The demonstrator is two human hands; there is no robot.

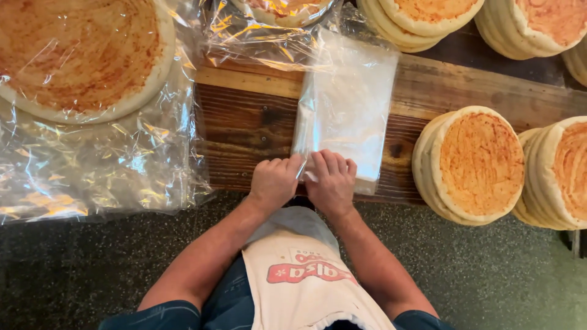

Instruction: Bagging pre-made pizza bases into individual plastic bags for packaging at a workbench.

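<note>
Both hands point(304, 180) pinch empty clear bags point(348, 107); wrapped flatbread point(79, 55) beside.

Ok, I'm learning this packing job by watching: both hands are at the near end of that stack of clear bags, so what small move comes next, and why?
Probably peel the top bag off the stack of clear bags and open its mouth. Both the left hand and right hand pinch at the stack's near edge, and bare flatbread stacks wait beside it, while one flatbread at far left already lies in plastic.
</note>
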